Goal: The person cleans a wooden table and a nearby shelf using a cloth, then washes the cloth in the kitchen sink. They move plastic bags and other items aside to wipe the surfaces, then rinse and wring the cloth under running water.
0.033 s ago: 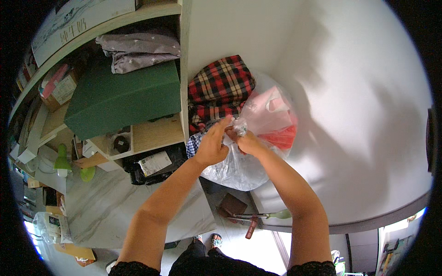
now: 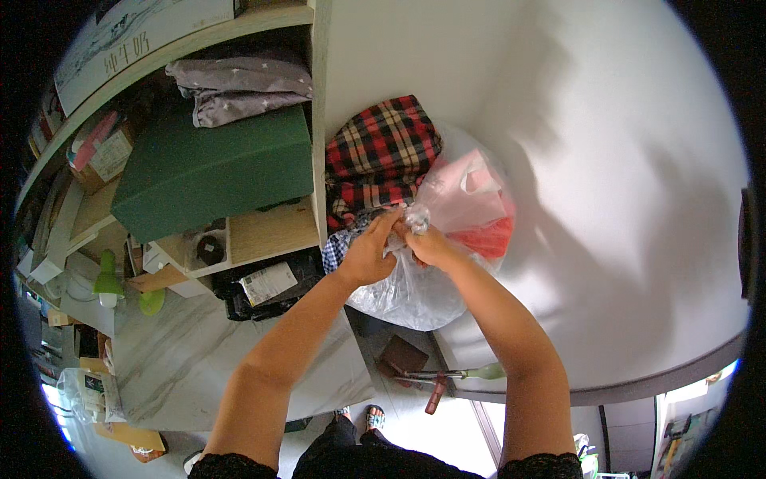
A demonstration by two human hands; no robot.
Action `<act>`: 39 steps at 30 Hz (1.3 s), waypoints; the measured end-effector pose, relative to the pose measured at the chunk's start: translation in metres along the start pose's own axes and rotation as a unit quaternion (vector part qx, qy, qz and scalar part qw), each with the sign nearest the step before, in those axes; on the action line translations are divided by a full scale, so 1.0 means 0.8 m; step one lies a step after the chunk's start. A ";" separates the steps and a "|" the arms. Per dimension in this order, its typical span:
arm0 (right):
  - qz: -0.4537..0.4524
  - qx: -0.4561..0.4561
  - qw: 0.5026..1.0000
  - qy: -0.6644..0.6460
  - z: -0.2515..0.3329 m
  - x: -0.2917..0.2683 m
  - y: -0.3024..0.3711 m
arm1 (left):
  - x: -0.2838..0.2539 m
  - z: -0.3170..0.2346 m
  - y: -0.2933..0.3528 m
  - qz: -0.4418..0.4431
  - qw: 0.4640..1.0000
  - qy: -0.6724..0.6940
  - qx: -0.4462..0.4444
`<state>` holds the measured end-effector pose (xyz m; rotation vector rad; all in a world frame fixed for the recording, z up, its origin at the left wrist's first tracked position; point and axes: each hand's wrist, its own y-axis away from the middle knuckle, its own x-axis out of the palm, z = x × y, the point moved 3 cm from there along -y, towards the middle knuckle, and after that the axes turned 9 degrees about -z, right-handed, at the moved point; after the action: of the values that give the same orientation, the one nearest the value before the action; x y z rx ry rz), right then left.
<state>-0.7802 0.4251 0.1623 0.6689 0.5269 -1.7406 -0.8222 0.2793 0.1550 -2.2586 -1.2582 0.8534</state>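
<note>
A large clear plastic bag (image 2: 411,299) bulges in the corner between the shelf unit and the white wall. Its neck is bunched up between my two hands. My right hand (image 2: 431,245) is closed around the gathered plastic, and a crumpled tuft sticks up above the fingers. My left hand (image 2: 369,257) meets the same bunch from the left, fingers bent together against it and thumb apart; its fingertips are partly hidden. Through the bag's right side show pink and red things (image 2: 483,235). Red, black and beige plaid cloth (image 2: 387,144) lies just behind, with blue checked fabric (image 2: 335,249) beside my left hand.
The wooden shelf unit (image 2: 319,120) on the left holds a green box (image 2: 223,172) and folded grey cloth (image 2: 247,84). Below is a black package (image 2: 267,287) on a marbled tabletop (image 2: 239,351). Handled tools (image 2: 439,383) lie low, near my right forearm. A curved white wall (image 2: 622,199) rises at right.
My left fingers have come down slightly and bent in toward the bunched plastic. The tuft above my right hand has shifted a little; the bag stays in place.
</note>
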 end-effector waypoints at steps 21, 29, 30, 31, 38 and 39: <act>-0.190 -0.230 0.889 0.346 0.009 0.021 0.018 | 0.000 0.047 0.003 -0.057 0.992 -0.087 -0.069; -0.085 -0.075 0.991 -0.069 0.004 0.018 0.007 | -0.012 0.051 0.001 -0.064 0.981 -0.045 -0.177; -0.108 -0.153 0.982 0.014 0.009 0.017 0.012 | -0.012 0.056 0.000 -0.051 0.979 -0.029 -0.197; -0.129 -0.229 0.960 0.097 0.011 0.016 0.019 | -0.011 0.061 0.000 -0.037 0.975 -0.012 -0.217; -0.155 -0.436 0.844 0.272 0.034 -0.008 0.047 | -0.015 0.063 0.001 0.021 0.990 0.006 -0.138; -0.122 -0.438 0.838 0.302 0.028 -0.012 0.047 | -0.014 0.072 -0.001 0.004 0.991 -0.061 -0.119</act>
<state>-0.7455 0.4071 0.1847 0.4636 1.7823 -1.2537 -0.8669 0.2739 0.1168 -2.4265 -1.4764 0.8972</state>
